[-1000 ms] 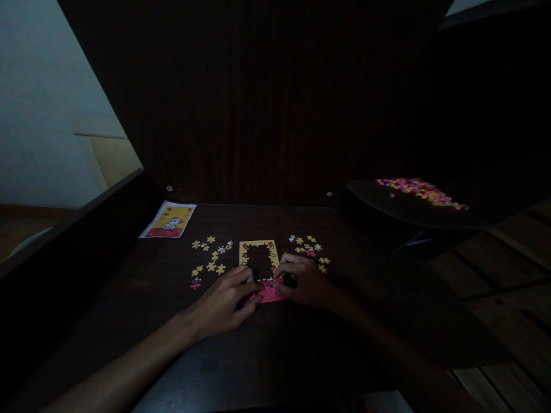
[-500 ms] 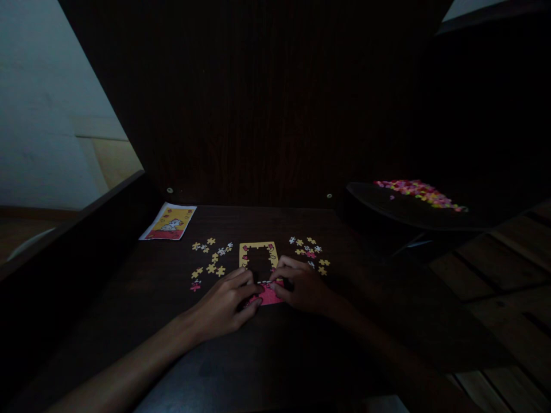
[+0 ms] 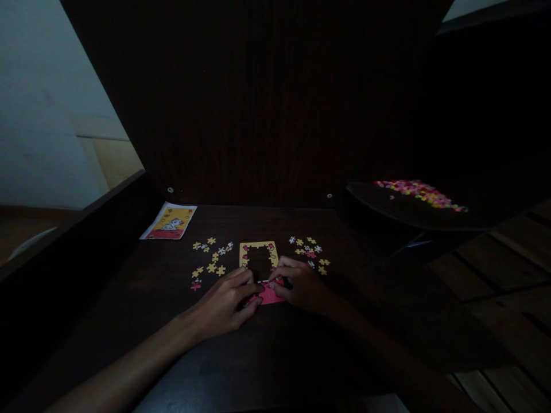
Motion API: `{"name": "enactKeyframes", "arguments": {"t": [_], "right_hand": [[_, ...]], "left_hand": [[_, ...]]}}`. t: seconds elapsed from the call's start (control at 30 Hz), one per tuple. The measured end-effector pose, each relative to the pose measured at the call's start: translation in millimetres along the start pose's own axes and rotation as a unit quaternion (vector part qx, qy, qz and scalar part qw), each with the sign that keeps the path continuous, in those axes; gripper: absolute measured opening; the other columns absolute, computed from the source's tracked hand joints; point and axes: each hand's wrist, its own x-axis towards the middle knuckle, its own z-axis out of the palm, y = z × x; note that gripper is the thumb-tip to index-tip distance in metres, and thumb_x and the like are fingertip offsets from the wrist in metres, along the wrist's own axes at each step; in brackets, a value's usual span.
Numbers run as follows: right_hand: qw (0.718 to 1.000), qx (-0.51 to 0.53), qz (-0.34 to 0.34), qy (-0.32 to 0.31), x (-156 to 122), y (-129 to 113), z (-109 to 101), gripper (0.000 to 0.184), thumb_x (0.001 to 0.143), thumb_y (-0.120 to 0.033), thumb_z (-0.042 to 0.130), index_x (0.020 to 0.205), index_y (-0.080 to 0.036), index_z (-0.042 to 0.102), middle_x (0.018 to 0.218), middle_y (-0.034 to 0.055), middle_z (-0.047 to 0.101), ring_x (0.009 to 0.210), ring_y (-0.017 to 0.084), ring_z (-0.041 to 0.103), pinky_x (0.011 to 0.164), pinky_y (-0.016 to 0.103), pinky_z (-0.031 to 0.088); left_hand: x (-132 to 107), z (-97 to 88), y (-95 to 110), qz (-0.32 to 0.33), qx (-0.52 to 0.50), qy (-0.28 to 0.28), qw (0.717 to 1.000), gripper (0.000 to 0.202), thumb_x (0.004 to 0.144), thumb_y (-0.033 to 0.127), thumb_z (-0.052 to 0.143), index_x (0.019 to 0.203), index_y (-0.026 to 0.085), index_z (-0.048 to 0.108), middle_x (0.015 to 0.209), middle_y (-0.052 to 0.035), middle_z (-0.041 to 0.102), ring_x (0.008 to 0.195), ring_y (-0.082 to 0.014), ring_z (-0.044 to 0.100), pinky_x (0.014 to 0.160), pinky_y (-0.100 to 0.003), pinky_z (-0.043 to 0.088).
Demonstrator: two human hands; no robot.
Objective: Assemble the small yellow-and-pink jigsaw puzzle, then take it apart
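A small jigsaw puzzle (image 3: 259, 250) with a yellow border and a pink lower band lies on the dark wooden table (image 3: 172, 321); its middle is unfilled. My left hand (image 3: 224, 301) rests on the puzzle's lower left corner with curled fingers pressing on the pink part. My right hand (image 3: 301, 284) sits at the lower right edge, its fingertips pinched at the pink band, and what they hold is too small to make out. Loose yellow and white pieces (image 3: 210, 256) lie left of the puzzle. More loose pieces (image 3: 309, 248) lie to its right.
A printed reference picture (image 3: 169, 221) lies at the table's far left. A dark upright panel (image 3: 258, 103) closes the back. To the right a dark round tray (image 3: 413, 203) holds a heap of colourful pieces (image 3: 419, 192). A wooden slatted floor (image 3: 508, 275) shows at right.
My right hand has shifted slightly left along the pink band toward my left hand. The left hand stays nearly still.
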Motion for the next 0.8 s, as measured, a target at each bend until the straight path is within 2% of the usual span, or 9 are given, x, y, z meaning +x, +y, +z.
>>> {"name": "enactKeyframes", "arguments": {"t": [0.13, 0.37, 0.6, 0.8], "right_hand": [[0.999, 0.022, -0.015, 0.02, 0.9, -1.3, -2.2, 0.012, 0.08, -0.01, 0.065, 0.084, -0.02, 0.071, 0.083, 0.0009, 0.062, 0.075, 0.015, 0.059, 0.065, 0.025, 0.042], [0.992, 0.055, -0.045, 0.106, 4.6, 2.8, -9.9, 0.013, 0.088, -0.013, 0.057, 0.084, -0.018, 0.068, 0.076, 0.001, 0.058, 0.065, 0.013, 0.054, 0.059, 0.026, 0.041], [0.992, 0.029, -0.056, 0.105, 2.3, 6.8, -6.0, 0.013, 0.089, -0.014, 0.056, 0.087, -0.019, 0.068, 0.079, 0.0024, 0.059, 0.07, 0.015, 0.056, 0.063, 0.028, 0.043], [0.993, 0.021, -0.051, 0.105, 1.3, 7.7, -8.9, 0.014, 0.088, -0.014, 0.055, 0.086, -0.019, 0.069, 0.077, 0.0023, 0.059, 0.068, 0.015, 0.056, 0.062, 0.027, 0.043]], "left_hand": [[-0.4, -0.4, -0.3, -0.002, 0.0, -0.004, 1.0, 0.021, 0.096, 0.022, 0.05, 0.105, 0.02, 0.069, 0.088, -0.0043, 0.057, 0.087, -0.019, 0.055, 0.073, -0.03, 0.047], [-1.4, 0.9, -1.7, 0.002, 0.004, -0.006, 1.0, 0.022, 0.098, 0.023, 0.048, 0.107, 0.021, 0.068, 0.089, -0.0044, 0.058, 0.089, -0.0191, 0.056, 0.075, -0.03, 0.047], [-1.6, -6.5, -0.5, -0.004, -0.008, 0.002, 1.0, 0.026, 0.099, 0.024, 0.047, 0.115, 0.021, 0.067, 0.091, -0.0046, 0.06, 0.089, -0.0187, 0.057, 0.078, -0.031, 0.049], [-5.5, -26.9, -7.9, -0.019, 0.019, 0.023, 0.999, 0.025, 0.097, 0.026, 0.048, 0.11, 0.021, 0.068, 0.094, -0.005, 0.062, 0.091, -0.0194, 0.057, 0.084, -0.034, 0.05]]}}
